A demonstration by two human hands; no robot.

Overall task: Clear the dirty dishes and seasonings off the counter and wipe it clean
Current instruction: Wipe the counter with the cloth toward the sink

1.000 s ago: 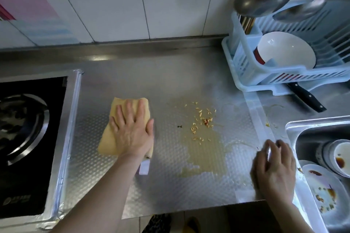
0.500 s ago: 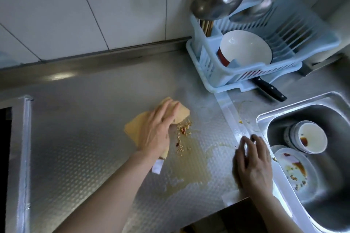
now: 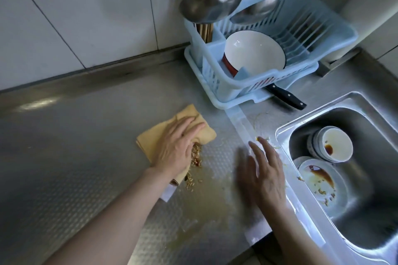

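Yellow cloth [image 3: 172, 135], under the flat-fingered left hand [image 3: 176, 146], has swept the crumbs [image 3: 195, 163] rightward toward the empty, spread right hand [image 3: 261, 176], leaving the counter half-wiped.

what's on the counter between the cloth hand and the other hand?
Head view: between the left hand on the yellow cloth and the right hand lie gathered food scraps and a brownish greasy smear on the counter.
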